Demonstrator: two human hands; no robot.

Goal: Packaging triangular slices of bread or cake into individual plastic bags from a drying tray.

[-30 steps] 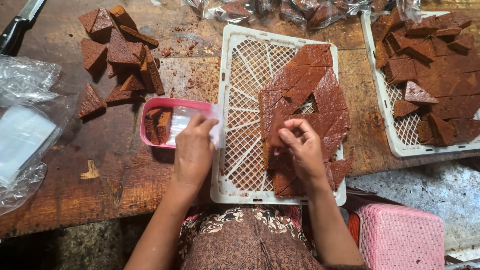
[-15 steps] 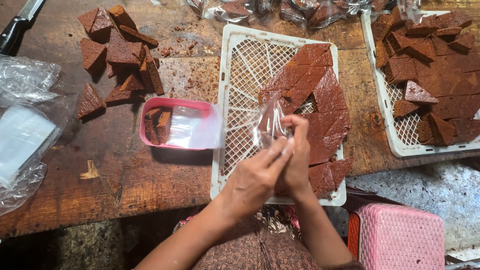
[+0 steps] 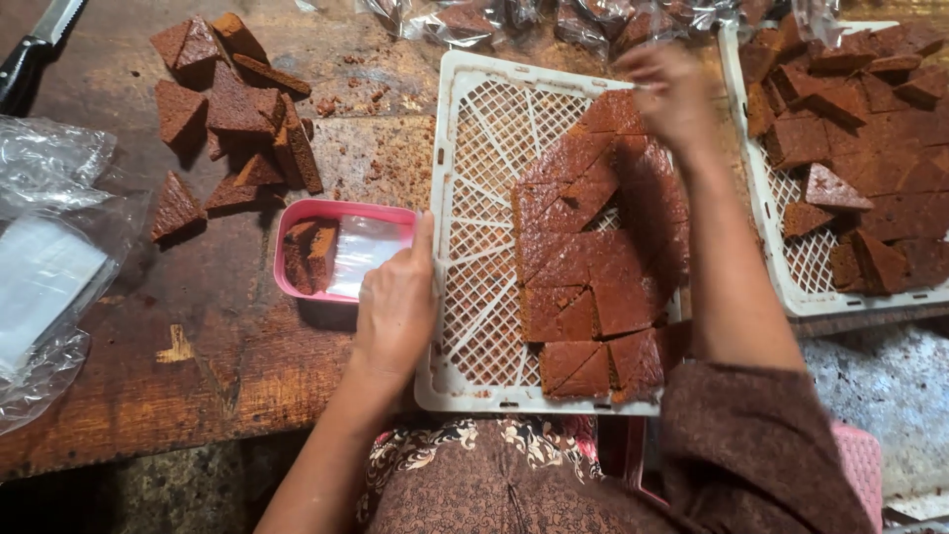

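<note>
My left hand rests at the near right corner of a pink plastic tub. Its fingertips lie on the clear plastic bags inside and its thumb stretches along the tray's edge. The tub also holds brown cake pieces. My right hand, blurred, reaches over the far end of a white lattice tray. That tray carries brown cake cut into squares and triangles. Whether the right hand holds anything is hidden by the blur.
A heap of cut cake pieces lies on the wooden table at far left. A knife and clear bags are at the left edge. A second tray of cake stands right. Bagged pieces lie along the far edge.
Both hands were together over the tray with a clear bag. Now the left hand is back at the pink tub, and the right hand has swung to the tray's far end.
</note>
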